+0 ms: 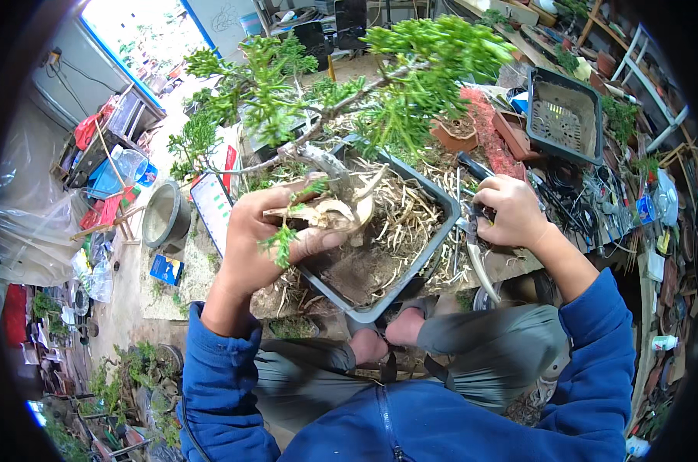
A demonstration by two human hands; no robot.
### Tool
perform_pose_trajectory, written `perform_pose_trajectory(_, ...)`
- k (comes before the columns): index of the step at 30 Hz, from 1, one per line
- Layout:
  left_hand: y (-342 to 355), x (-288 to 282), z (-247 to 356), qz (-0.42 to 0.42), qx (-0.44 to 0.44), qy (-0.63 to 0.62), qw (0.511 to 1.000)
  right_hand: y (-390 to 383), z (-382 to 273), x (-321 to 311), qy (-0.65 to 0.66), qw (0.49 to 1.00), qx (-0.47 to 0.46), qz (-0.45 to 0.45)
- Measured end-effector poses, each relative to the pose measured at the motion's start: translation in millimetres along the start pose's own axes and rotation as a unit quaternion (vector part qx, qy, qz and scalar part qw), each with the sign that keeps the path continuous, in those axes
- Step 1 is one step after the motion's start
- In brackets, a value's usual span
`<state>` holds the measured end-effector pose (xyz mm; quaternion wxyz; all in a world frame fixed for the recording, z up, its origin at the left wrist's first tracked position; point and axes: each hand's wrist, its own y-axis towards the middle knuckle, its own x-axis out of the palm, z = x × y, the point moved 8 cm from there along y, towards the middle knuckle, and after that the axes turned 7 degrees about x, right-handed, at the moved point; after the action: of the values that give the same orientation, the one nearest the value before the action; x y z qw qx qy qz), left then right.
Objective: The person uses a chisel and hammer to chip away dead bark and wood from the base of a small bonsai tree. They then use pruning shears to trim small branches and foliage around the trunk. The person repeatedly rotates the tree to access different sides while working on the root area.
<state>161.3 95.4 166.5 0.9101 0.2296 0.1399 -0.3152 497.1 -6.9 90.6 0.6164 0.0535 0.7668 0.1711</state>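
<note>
My left hand is closed around the base of a small green conifer, whose pale trunk is carved and bare near my fingers. Beneath it sits a black rectangular tray with soil and many pale shavings. At the tray's right, my right hand is closed on a hand tool among several lying there, including a black handle and a curved pale handle; exactly which one it grips is hard to make out.
A bucket, blue packet and white board are at left. An empty black perforated tray, terracotta pots, red mesh and assorted tools crowd the bench's right. A ladder-like metal frame stands beyond.
</note>
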Motion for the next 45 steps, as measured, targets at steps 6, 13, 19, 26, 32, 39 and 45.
perform_pose_trajectory(6,-20.3,23.4,19.5,0.079,0.038,0.097,0.991,-6.6,72.2,-40.2,0.636,0.666,0.342,0.187)
perform_pose_trajectory(13,-15.0,51.5,55.2,0.105,0.115,0.175,0.972,10.3,-64.6,-88.0,0.608,0.757,0.183,-0.150)
perform_pose_trajectory(19,-9.4,65.2,39.2,0.105,0.002,-0.058,0.993,17.2,-154.5,-104.5,0.165,0.982,-0.046,-0.082)
perform_pose_trajectory(26,-5.9,62.1,44.2,0.113,0.019,-0.047,0.992,30.7,-166.0,-109.1,0.063,0.996,-0.059,-0.030)
perform_pose_trajectory(32,-5.4,60.7,47.9,0.148,0.044,0.018,0.988,35.3,-168.1,-111.4,0.018,0.998,-0.042,-0.039)
perform_pose_trajectory(39,-5.8,59.9,44.8,0.138,0.023,-0.023,0.990,40.1,-165.0,-106.6,0.056,0.996,-0.023,-0.060)
perform_pose_trajectory(45,-5.9,59.2,43.6,0.152,0.006,0.007,0.988,37.4,-142.6,-90.8,0.270,0.946,0.107,-0.141)
